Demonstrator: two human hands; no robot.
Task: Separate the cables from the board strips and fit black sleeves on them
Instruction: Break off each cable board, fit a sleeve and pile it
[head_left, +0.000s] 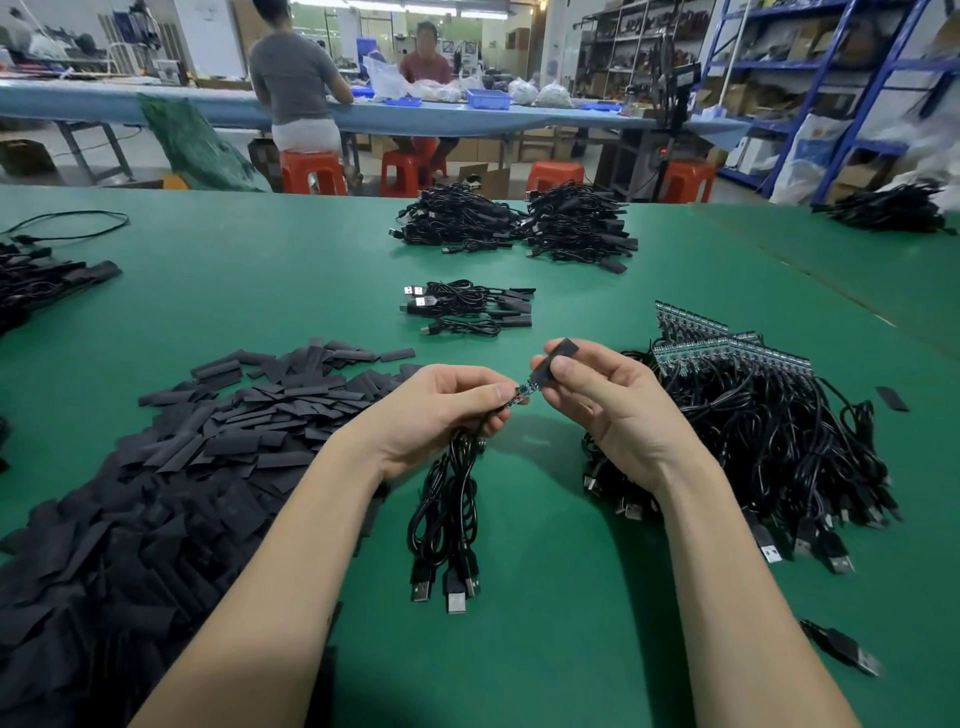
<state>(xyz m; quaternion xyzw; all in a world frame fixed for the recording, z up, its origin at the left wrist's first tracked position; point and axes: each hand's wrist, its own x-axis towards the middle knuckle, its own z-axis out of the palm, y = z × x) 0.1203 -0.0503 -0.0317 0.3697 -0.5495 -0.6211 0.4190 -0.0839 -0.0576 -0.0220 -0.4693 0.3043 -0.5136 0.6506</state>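
Both hands gripping: left hand (441, 410) cables (447, 509), right hand (608, 400) seemingly sleeve (558, 358), above bare mat (545, 597).

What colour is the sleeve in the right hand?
Black sleeve, pinched by the right hand; head view.

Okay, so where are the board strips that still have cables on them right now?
In the head view, the board strips lie on the green table to the right, atop the tangled cable pile, just beyond the right hand.
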